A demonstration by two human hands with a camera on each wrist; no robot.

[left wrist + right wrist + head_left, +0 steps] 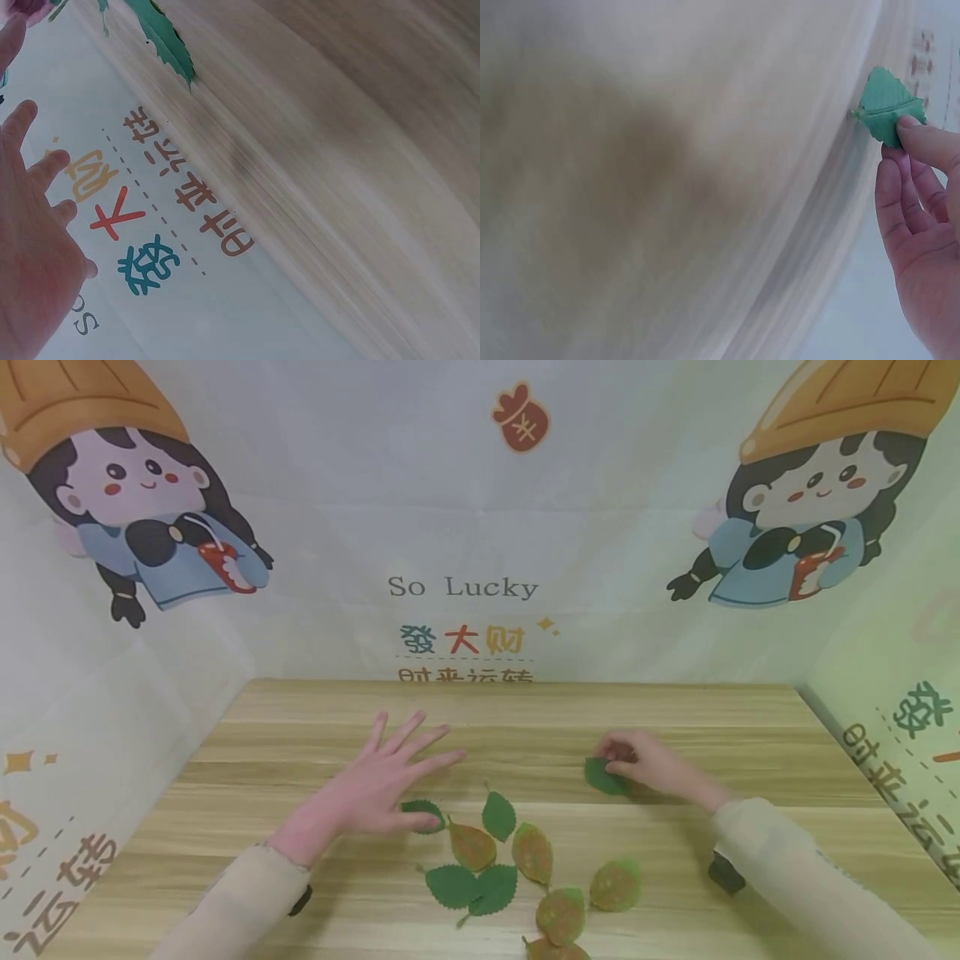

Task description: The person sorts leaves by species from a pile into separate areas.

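Note:
My right hand [648, 764] pinches a green leaf [604, 777] with toothed edges between thumb and fingers. The same leaf [891, 109] shows at the fingertips of my right hand [930, 217] in the right wrist view. My left hand [371, 785] has its fingers spread over the table. Its thumb lies across another green leaf [422, 815]; whether it presses down I cannot tell. In the left wrist view a green leaf [163, 37] is near the top, with the left hand [34, 240] at the left edge.
On the wooden table [300, 927] lie a single green leaf [498, 815], an overlapping leaf pair [452, 886], and several yellow-green, reddish-speckled leaf-like pieces [562, 916]. A printed white cloth [337, 527] hangs at the back and sides.

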